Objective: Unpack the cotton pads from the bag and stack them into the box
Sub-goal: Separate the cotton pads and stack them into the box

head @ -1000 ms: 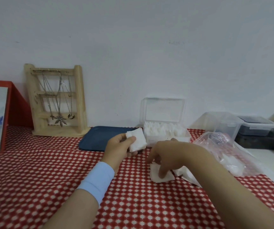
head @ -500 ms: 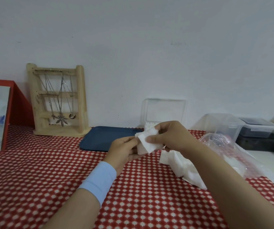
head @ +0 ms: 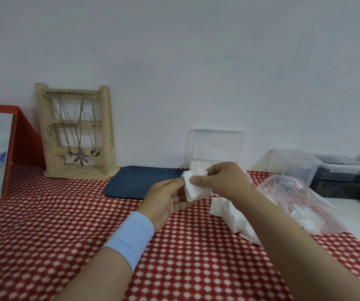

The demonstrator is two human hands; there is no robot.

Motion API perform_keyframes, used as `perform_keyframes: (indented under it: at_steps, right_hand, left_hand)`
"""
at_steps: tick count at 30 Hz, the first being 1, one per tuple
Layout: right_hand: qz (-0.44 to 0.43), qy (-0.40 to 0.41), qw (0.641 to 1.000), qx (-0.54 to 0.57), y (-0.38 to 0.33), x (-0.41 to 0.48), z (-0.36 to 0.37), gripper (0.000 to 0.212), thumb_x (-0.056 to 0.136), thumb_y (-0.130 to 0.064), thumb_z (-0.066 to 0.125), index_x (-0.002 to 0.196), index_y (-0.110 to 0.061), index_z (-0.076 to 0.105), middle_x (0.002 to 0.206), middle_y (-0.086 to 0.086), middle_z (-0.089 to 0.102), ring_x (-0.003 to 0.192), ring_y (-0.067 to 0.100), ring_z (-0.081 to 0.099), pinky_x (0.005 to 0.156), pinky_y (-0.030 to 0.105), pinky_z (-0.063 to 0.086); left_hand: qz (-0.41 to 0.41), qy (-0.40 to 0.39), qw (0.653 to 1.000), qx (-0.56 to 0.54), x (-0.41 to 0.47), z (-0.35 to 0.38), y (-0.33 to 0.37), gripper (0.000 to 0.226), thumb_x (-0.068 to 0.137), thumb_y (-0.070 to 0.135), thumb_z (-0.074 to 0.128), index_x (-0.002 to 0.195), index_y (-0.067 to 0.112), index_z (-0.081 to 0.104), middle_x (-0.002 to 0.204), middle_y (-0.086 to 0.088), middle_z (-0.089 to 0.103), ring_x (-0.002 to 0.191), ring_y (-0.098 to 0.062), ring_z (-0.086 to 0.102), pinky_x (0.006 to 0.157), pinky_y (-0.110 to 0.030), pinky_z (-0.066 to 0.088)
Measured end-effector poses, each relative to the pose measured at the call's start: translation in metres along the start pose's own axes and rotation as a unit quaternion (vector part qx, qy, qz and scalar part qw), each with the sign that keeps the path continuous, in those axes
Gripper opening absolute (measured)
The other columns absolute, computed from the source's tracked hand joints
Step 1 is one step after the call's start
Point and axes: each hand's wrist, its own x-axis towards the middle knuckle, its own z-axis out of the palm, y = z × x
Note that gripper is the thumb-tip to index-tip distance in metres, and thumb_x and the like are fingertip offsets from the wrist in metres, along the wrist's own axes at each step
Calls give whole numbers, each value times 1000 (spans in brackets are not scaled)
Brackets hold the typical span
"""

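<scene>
Both hands pinched a small stack of cotton pads [head: 195, 189], left hand [head: 167, 203] under, right hand [head: 222, 181] on top, held above tablecloth [head: 66, 224] just in front of open box [head: 216, 146], bag [head: 300, 198] to the right w/ loose pads [head: 231, 213] beside it.

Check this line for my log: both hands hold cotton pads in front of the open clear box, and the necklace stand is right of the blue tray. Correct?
One slip: the head view shows the necklace stand left of the blue tray, not right. The left hand and right hand do hold cotton pads in front of the open clear box.
</scene>
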Motion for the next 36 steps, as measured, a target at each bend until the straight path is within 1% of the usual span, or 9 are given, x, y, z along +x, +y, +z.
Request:
perform_keyframes:
  at_steps: [5,7,9,15,20,23,29,32,36]
  right_hand:
    - [28,-62,996,51,1,0,-3,57,74,-36,88,121,-17,63,106,0,72,92,11,69,65,18,50]
    - [34,-98,994,45,-1,-1,-8,45,78,-36,85,115,-14,70,101,0,76,80,7,69,57,16,47]
    - [43,-126,990,49,-2,-1,-15,28,82,-30,82,102,-13,76,90,0,77,68,7,67,59,19,48]
    - [46,-157,984,69,3,3,-26,20,88,-21,76,103,-7,75,88,5,78,75,14,68,74,29,53]
    - [30,-198,978,53,3,1,-30,26,87,-28,77,100,-5,75,82,4,75,72,14,68,72,28,54]
    - [26,-199,978,66,6,4,-36,22,87,-22,77,98,-3,76,80,5,75,69,13,69,69,27,56]
    - [53,-236,970,16,-4,29,-65,24,91,-18,73,109,-2,73,98,13,78,89,24,74,87,38,60]
    - [58,-200,978,4,-9,50,-82,23,91,-11,72,111,0,71,98,14,78,90,26,76,86,40,61]
    - [71,-81,994,7,-4,79,-99,28,96,-13,65,119,3,62,99,20,75,83,29,77,77,40,63]
  left_hand:
    - [-13,-38,999,-25,-1,1,5,46,87,37,67,121,5,67,112,-17,76,103,-28,75,87,-38,62]
    - [2,-47,999,23,-1,0,5,42,85,22,72,122,4,66,112,-13,77,104,-26,75,85,-34,62]
    - [4,-41,998,48,-1,-1,5,32,91,8,69,122,3,65,111,-13,77,104,-27,75,84,-33,62]
    - [20,-37,994,97,-1,5,9,21,97,13,65,117,12,69,111,-9,78,103,-25,75,86,-34,61]
    - [70,2,969,237,0,11,15,29,94,19,73,122,17,66,102,-1,80,92,-17,77,78,-30,63]
    - [58,-12,965,255,5,13,17,38,92,18,74,127,22,62,108,-3,78,96,-19,77,89,-40,62]
    - [80,-34,937,339,32,29,42,56,83,14,83,131,26,57,108,-4,75,98,-18,75,90,-38,62]
    - [121,-8,914,388,49,45,56,48,89,22,77,130,28,54,105,4,73,93,-12,72,82,-27,61]
    - [169,7,838,518,78,56,58,21,98,34,63,118,29,64,106,15,64,94,-1,59,75,-14,44]
